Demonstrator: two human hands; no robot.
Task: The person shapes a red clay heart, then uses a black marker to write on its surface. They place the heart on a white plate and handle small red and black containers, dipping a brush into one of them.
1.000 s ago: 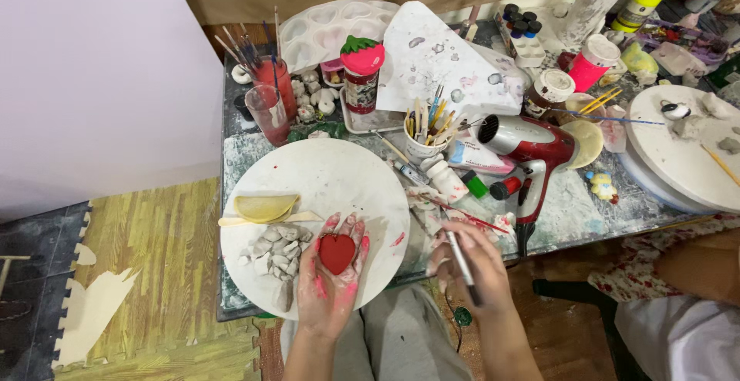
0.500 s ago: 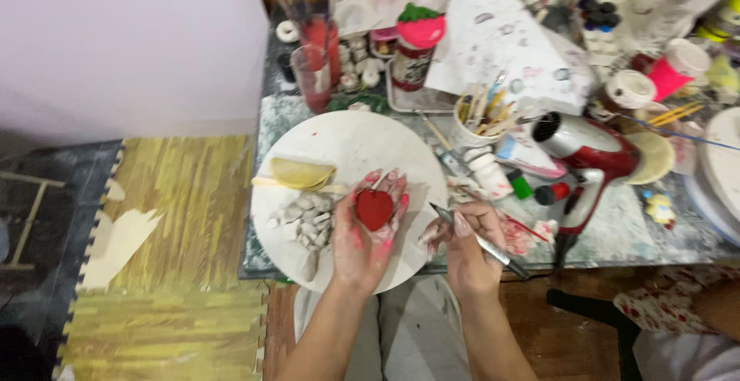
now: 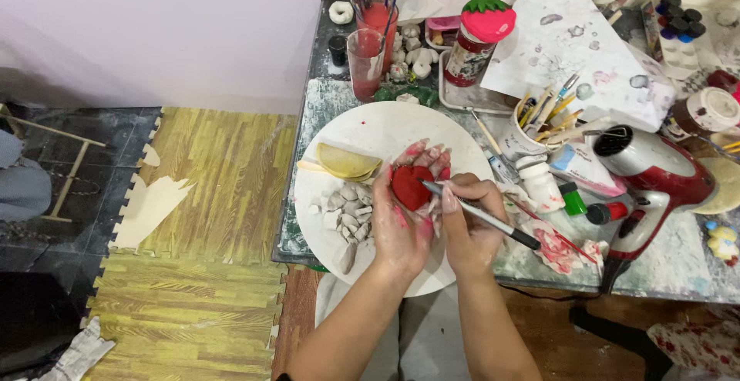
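Two hands are busy here, so I'll run from the biggest thing down. The paint-smeared tabletop (image 3: 697, 269) carries a round white board (image 3: 389, 123), and over its right half the work goes on. Just right of that lies a red and silver hair dryer (image 3: 655, 173), well clear of my grip. The left hand (image 3: 405, 215) lies palm up, fingers spread and cupped under a small red heart (image 3: 411, 187); the red smears on those fingers suggest to me the coat is wet and slick. The right hand (image 3: 466, 223) is pinched narrow round a thin paintbrush (image 3: 478, 213), its tip touching the heart's right edge. On the board to the left sit a yellow wedge (image 3: 345, 161) and a heap of small grey-white pieces (image 3: 351, 211). I judge the heart light, stiff and brittle, like dried clay, so I would cradle it from below and by the rim, never across the painted face.
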